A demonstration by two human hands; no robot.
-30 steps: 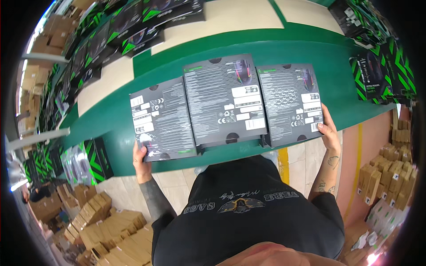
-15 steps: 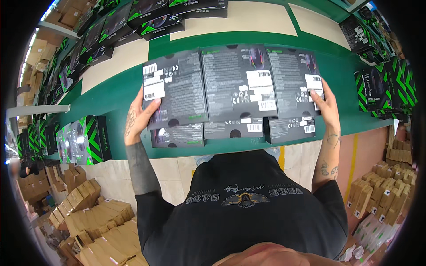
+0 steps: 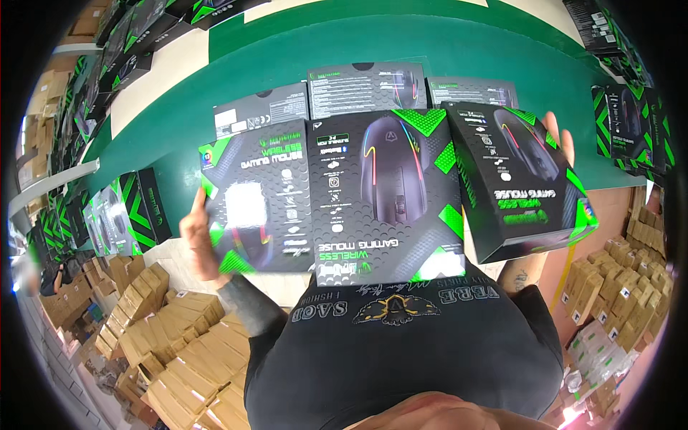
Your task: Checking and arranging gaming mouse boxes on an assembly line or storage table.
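Three black-and-green gaming mouse boxes, a left box [image 3: 287,204], a middle box [image 3: 337,240] and a right box [image 3: 512,190], hang side by side in front of my chest. Their printed fronts face up. My left hand [image 3: 199,236] grips the outer end of the left box, which has a bright glare on it. On the far side, the fingers of my right hand [image 3: 561,140] wrap the outer edge of the right box; its palm is hidden. The right box tilts away from the middle one. Beyond them, three more mouse boxes [image 3: 365,86] lie back-side up on the green table [image 3: 236,61].
Stacked mouse boxes [image 3: 129,43] line the table's far left, with another group [image 3: 129,215] standing at the left edge. More mouse boxes [image 3: 627,125] stand at the right. Brown cartons [image 3: 190,358] are piled on the floor at left, and others [image 3: 609,294] at right.
The row of three boxes has come up off the lower boxes and toward my chest. It has turned over from printed backs to fronts, and both hands moved with it.
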